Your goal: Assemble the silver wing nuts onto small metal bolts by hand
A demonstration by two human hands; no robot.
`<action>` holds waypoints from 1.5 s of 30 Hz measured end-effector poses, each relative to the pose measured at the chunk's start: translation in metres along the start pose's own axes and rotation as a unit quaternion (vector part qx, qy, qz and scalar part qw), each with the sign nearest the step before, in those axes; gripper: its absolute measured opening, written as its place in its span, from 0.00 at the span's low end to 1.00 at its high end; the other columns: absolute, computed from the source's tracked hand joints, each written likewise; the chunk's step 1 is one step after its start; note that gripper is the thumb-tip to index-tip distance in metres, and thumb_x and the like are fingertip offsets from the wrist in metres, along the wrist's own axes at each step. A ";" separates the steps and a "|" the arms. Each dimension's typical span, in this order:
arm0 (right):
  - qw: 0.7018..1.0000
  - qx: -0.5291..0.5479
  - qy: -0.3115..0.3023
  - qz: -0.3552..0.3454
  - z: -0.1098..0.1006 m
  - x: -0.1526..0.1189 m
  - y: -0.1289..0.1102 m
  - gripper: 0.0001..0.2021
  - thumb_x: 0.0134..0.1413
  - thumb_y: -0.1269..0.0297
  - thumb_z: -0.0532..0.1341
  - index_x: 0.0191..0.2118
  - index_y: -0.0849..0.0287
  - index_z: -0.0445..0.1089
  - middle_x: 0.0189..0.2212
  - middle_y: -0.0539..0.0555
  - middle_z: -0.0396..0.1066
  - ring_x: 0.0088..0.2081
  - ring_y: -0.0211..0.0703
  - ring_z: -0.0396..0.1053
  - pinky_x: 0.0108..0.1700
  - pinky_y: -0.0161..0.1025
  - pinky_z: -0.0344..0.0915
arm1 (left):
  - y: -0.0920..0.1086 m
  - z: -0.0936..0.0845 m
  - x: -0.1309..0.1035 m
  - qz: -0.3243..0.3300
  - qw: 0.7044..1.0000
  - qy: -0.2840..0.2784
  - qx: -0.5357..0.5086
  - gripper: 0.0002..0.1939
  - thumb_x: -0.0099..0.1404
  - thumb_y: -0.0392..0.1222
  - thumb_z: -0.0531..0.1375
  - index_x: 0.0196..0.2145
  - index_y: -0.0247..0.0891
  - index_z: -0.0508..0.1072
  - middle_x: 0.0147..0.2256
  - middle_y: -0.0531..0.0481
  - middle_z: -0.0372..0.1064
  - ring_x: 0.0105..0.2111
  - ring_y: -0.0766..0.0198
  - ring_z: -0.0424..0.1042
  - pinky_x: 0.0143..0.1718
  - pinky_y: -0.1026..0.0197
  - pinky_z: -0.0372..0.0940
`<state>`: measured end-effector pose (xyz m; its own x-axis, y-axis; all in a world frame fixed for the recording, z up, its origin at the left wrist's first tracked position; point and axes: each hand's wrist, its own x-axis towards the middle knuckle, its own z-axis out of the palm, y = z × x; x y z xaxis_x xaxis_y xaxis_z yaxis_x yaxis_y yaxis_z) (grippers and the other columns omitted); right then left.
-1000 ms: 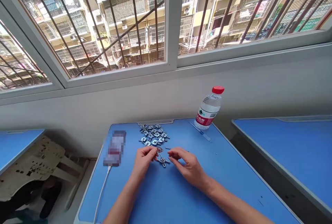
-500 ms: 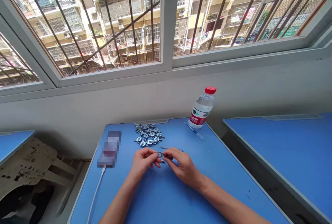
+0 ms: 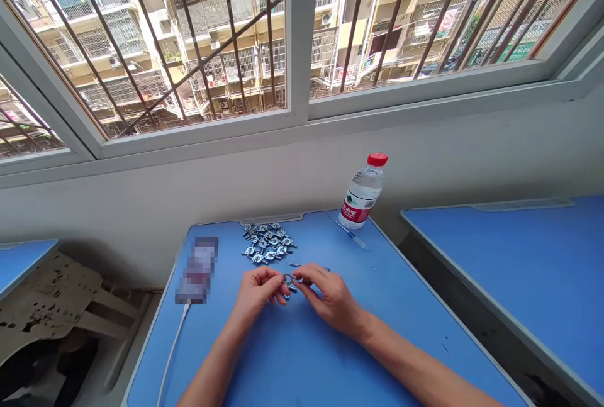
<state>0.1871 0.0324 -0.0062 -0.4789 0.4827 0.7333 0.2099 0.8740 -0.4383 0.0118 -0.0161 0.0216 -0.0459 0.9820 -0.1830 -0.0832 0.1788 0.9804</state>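
Observation:
Between my fingertips, above the blue desk, is a small grey metal ring-shaped piece. My left hand pinches its left side between thumb and index finger. On its right side, my right hand grips it with thumb and fingertips. Another small metal part shows just below the piece, partly hidden by my fingers. Beyond my hands lies a pile of silvery metal parts. A thin rod-like tool lies behind my right hand, partly covered by it.
A clear bottle with a red cap stands at the back right, with a pen beside it. On the left lies a blurred phone with a white cable. A second blue desk stands to the right.
The whole view has shifted slightly. Both hands still hold the ring-shaped piece at nearly the same place, its angle slightly changed.

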 end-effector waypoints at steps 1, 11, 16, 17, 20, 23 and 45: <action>1.000 -0.005 0.001 -0.008 0.000 0.000 0.000 0.06 0.62 0.72 0.55 0.42 0.58 0.66 0.31 0.54 0.73 0.29 0.40 0.70 0.30 0.34 0.68 | 0.000 0.000 0.000 -0.002 1.000 -0.005 0.003 0.24 0.46 0.60 0.68 0.25 0.34 0.72 0.21 0.48 0.74 0.17 0.66 0.69 0.21 0.65 0.57; 0.998 -0.032 0.011 -0.048 -0.001 0.000 -0.002 0.09 0.63 0.73 0.54 0.44 0.57 0.68 0.32 0.56 0.75 0.33 0.41 0.74 0.34 0.35 0.70 | -0.002 0.001 -0.001 0.000 1.000 -0.025 0.017 0.25 0.48 0.62 0.66 0.25 0.35 0.70 0.19 0.49 0.73 0.17 0.67 0.68 0.21 0.65 0.57; 0.999 -0.027 0.010 -0.044 -0.001 0.002 -0.004 0.09 0.63 0.72 0.53 0.39 0.57 0.71 0.31 0.56 0.75 0.30 0.40 0.72 0.32 0.35 0.69 | 0.000 0.001 -0.002 0.007 0.999 -0.033 0.022 0.24 0.49 0.62 0.66 0.24 0.35 0.70 0.19 0.50 0.72 0.17 0.67 0.68 0.23 0.65 0.59; 0.999 -0.011 0.018 -0.036 -0.001 0.002 -0.004 0.09 0.63 0.72 0.53 0.39 0.57 0.71 0.31 0.56 0.75 0.30 0.40 0.73 0.32 0.35 0.69 | 0.000 0.001 -0.002 0.010 0.999 -0.033 0.022 0.24 0.50 0.62 0.65 0.24 0.35 0.70 0.19 0.50 0.71 0.17 0.67 0.68 0.23 0.65 0.60; 0.997 0.059 0.031 0.028 -0.001 0.003 -0.005 0.08 0.62 0.71 0.55 0.35 0.57 0.71 0.27 0.54 0.73 0.30 0.41 0.72 0.33 0.36 0.69 | 0.001 0.000 -0.003 0.028 0.999 -0.017 0.024 0.24 0.53 0.61 0.64 0.24 0.35 0.70 0.19 0.51 0.71 0.17 0.68 0.67 0.21 0.66 0.59; 0.978 0.143 0.021 0.150 0.002 0.003 -0.005 0.07 0.60 0.67 0.57 0.32 0.58 0.70 0.24 0.51 0.72 0.25 0.39 0.71 0.29 0.35 0.69 | 0.001 -0.002 -0.002 0.058 0.997 0.029 0.031 0.20 0.54 0.56 0.64 0.29 0.35 0.72 0.23 0.51 0.71 0.19 0.69 0.67 0.21 0.67 0.57; 0.923 0.216 -0.001 0.320 0.014 0.001 0.014 0.10 0.53 0.58 0.60 0.33 0.59 0.74 0.24 0.52 0.74 0.26 0.41 0.72 0.30 0.36 0.70 | -0.011 -0.016 0.005 0.120 0.956 0.089 0.254 0.10 0.52 0.34 0.56 0.32 0.39 0.75 0.35 0.50 0.70 0.30 0.63 0.67 0.33 0.62 0.62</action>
<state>0.1770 0.0445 -0.0187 -0.3759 0.8915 0.2528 0.0903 0.3068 -0.9475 -0.0031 -0.0143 0.0088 -0.1748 0.9808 0.0866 0.4427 -0.0003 0.8967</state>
